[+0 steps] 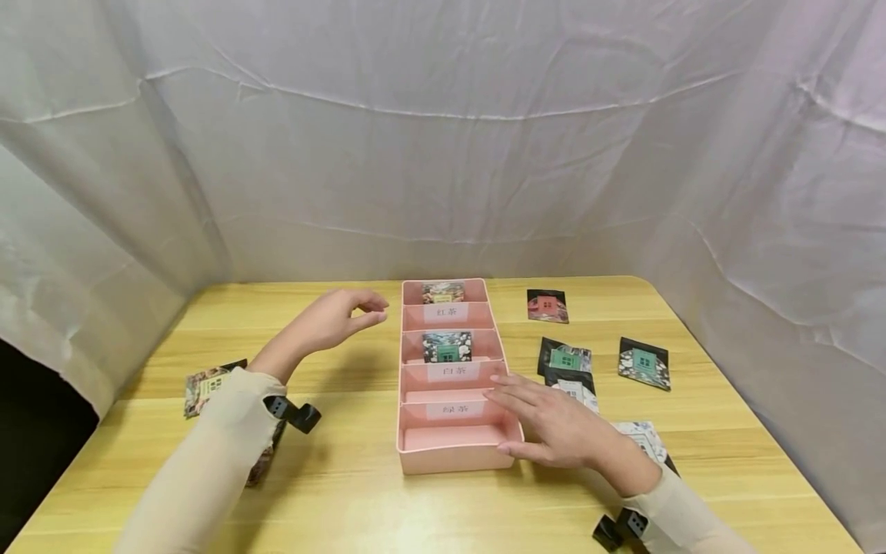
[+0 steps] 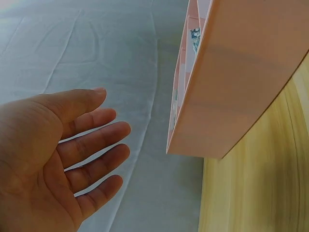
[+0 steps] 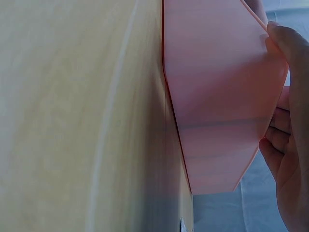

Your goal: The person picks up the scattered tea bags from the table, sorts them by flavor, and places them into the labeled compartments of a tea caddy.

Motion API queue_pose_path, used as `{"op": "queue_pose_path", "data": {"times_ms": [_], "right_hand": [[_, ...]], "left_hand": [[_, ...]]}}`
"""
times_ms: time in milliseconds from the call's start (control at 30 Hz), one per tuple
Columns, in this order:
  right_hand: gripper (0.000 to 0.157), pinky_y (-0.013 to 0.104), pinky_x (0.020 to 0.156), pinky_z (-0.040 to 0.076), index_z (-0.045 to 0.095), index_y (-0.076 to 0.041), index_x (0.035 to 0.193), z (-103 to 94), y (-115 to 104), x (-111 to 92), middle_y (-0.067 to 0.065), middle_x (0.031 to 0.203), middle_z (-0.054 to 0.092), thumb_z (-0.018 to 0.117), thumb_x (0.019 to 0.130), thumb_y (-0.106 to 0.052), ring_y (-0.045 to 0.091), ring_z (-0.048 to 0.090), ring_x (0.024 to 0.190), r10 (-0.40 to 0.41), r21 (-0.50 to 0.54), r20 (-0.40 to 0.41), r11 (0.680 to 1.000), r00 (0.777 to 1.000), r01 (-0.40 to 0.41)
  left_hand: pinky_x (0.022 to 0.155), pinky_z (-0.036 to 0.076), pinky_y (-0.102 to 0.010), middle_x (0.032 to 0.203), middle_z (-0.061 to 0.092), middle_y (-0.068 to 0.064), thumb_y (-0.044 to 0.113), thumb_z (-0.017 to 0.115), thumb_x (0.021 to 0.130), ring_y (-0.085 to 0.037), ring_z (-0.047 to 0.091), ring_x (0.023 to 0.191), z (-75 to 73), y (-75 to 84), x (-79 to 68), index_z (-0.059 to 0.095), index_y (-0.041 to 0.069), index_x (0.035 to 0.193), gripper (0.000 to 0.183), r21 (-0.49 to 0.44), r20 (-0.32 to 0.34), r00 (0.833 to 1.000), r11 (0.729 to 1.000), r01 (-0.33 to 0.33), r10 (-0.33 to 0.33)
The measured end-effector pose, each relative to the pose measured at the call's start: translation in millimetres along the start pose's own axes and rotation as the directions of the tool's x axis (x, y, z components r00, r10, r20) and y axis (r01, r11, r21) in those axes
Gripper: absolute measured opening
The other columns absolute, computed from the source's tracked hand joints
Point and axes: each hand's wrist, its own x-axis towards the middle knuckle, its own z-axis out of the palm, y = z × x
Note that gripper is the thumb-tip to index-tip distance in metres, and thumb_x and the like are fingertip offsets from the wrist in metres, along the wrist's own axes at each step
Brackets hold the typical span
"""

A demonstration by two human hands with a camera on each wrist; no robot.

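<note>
A pink divided box [image 1: 457,462] stands mid-table, with paper labels on its dividers. In its rear compartment sits a yellow-labelled tea sachet [image 1: 443,294]; a green-labelled tea sachet [image 1: 447,348] stands in a middle one. My left hand [image 1: 335,317] hovers left of the box, fingers relaxed and palm empty, as the left wrist view also shows. At the box's right side my right hand [image 1: 557,425] lays its fingers on the rim. Its thumb touches near the front corner. In the right wrist view, the right hand [image 3: 295,106] rests along the box's edge.
Right of the box lie a red-labelled sachet [image 1: 547,305], two green-labelled sachets [image 1: 644,364], and white-labelled ones [image 1: 573,388], one partly behind the right wrist. On the left, a yellow-labelled sachet [image 1: 206,391] and another dark sachet [image 1: 258,468] are partly hidden by the left arm. Pale cloth surrounds the table.
</note>
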Motion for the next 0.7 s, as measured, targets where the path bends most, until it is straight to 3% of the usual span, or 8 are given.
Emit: {"op": "queue_pose_path", "data": {"times_ms": [400,700], "right_hand": [[0.067,0.049,0.104,0.043,0.049,-0.011,0.144,-2.1,-1,1,0.013,0.148,0.046,0.051,0.096,-0.057,0.030,0.042,0.136,-0.004,0.008,0.013,1.000,1.000,0.003],[0.067,0.047,0.106,0.042,0.047,-0.011,0.146,-1.8,0,1,0.010,0.149,0.045,0.052,0.096,-0.056,0.029,0.041,0.136,-0.018,-0.004,0.006,1.000,1.000,0.018]], "left_hand": [[0.097,0.046,-0.052,0.123,0.065,-0.006,0.035,0.059,0.099,-0.028,0.059,0.115,-3.2,-10.5,-41.2,0.064,0.011,0.128,0.038,-0.012,-0.017,0.999,0.999,0.030,-0.030],[0.095,0.046,-0.058,0.129,0.062,-0.007,0.047,0.054,0.099,-0.031,0.055,0.120,0.2,-23.5,-75.9,0.062,0.015,0.131,0.046,-0.044,-0.028,0.994,0.994,0.103,-0.104]]}}
